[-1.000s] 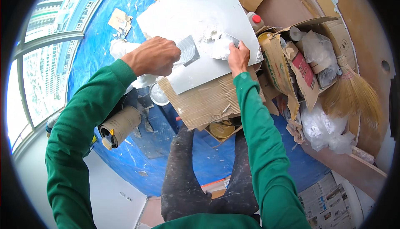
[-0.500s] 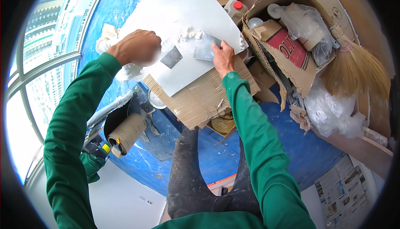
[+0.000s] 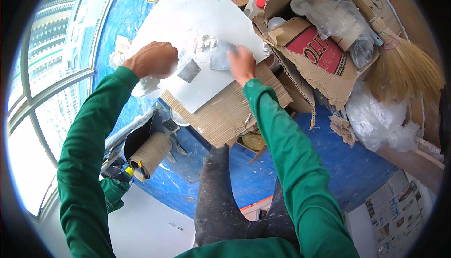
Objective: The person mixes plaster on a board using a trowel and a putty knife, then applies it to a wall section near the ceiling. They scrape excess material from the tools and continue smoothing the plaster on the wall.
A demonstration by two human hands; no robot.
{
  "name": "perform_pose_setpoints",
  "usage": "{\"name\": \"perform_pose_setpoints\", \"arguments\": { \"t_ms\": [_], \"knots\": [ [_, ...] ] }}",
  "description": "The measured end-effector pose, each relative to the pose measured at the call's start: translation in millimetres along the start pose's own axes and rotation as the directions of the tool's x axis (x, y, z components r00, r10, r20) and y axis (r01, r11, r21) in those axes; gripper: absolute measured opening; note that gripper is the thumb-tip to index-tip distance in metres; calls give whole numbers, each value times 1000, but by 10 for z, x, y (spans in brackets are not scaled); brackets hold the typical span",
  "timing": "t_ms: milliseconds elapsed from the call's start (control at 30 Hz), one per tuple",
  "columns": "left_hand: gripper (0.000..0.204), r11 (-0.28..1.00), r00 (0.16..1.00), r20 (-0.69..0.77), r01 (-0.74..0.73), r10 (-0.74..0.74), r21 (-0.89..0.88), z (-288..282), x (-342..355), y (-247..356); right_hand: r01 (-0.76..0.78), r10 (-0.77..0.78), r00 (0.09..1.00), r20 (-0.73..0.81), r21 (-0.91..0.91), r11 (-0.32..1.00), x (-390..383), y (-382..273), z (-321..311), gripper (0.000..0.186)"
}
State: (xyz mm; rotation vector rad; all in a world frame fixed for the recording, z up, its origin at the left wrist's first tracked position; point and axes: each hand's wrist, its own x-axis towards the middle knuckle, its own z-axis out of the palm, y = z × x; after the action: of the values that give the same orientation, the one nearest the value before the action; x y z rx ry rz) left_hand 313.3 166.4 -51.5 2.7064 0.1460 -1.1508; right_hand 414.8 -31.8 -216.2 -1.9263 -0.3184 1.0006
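Note:
My left hand [image 3: 152, 60] is closed in a fist over the left side of a white board [image 3: 169, 18]. From the fist a putty knife's grey metal blade [image 3: 190, 71] reaches right, its handle hidden by the hand. My right hand [image 3: 242, 65] grips the right edge of a flat grey metal scraper plate [image 3: 221, 56], which lies on or just above the board. Between the two blades and slightly beyond them sits a lumpy patch of white putty [image 3: 203, 42]. Blur covers part of both hands.
Corrugated cardboard [image 3: 218, 117] supports the board's near edge. On the right stand an open carton [image 3: 300, 77] of bags and containers, a straw broom [image 3: 404, 74] and a red-capped jug [image 3: 254, 9]. A brown roll [image 3: 151, 154] lies lower left, on blue sheeting [image 3: 324, 164] near a window.
The whole view has shifted a little, with the board and carton now farther left. Both hands keep their holds, and the two blades remain close to the putty.

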Motion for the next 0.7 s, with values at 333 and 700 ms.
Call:
{"name": "perform_pose_setpoints", "arguments": {
  "t_ms": [333,700],
  "knots": [
    [8,1000,999,32,-5,4,23,52,129,-76,86,-88,991,-104,-25,996,66,132,72,35],
    [8,999,996,69,49,-50,24,1,264,-132,56,-64,990,-122,-65,996,100,175,76,36]
  ]
}}
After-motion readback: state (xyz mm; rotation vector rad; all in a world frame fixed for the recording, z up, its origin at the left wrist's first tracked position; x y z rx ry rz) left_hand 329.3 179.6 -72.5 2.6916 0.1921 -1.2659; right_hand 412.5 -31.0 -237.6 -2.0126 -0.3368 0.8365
